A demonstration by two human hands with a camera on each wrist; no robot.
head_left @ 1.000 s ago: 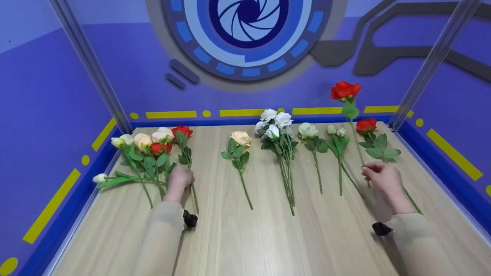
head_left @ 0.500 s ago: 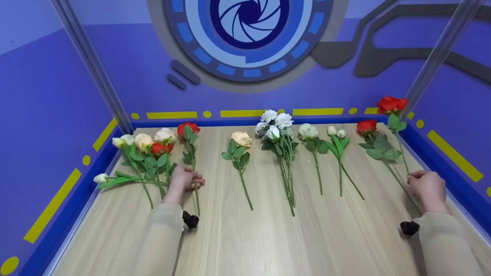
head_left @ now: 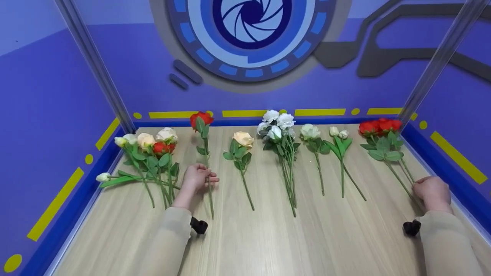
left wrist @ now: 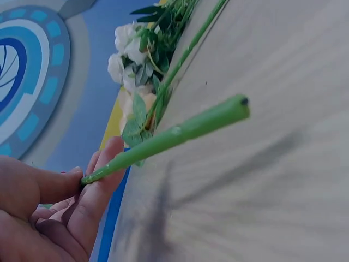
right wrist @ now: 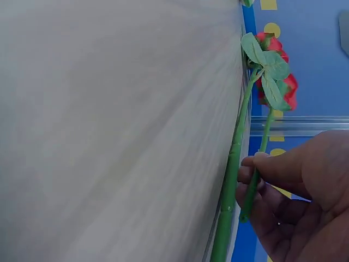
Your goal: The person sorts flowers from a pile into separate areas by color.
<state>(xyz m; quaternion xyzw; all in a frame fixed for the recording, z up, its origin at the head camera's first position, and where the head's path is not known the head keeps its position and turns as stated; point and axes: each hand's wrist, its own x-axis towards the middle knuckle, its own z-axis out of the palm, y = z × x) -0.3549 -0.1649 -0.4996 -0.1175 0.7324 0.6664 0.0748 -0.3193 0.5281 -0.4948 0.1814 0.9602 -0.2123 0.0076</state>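
Note:
My left hand [head_left: 195, 179] pinches the green stem of a red rose [head_left: 201, 120] between thumb and fingers. In the left wrist view, the cut end of that stem [left wrist: 188, 130] points toward the camera, above the table, with its shadow below. At the far right, my right hand [head_left: 434, 191] pinches the stem of another red rose [head_left: 391, 125]. A second red rose [head_left: 368, 128] lies directly beside it, blooms side by side. The right wrist view shows my thumb and fingers [right wrist: 272, 164] around the thinner stem, the other rose's stem [right wrist: 231, 174] alongside.
On the wooden table [head_left: 245, 245], left of my left hand, lies a mixed cluster of flowers [head_left: 151, 163]. A peach rose [head_left: 243, 139], a bunch of white flowers [head_left: 275, 132], a pale green-white rose [head_left: 310, 131] and white tulips [head_left: 338, 133] line the back. Blue-purple walls [head_left: 126, 69] enclose it.
My right hand moved right and lowered its red rose beside the other one. My left hand drew its red rose out of the left cluster, rightward and up.

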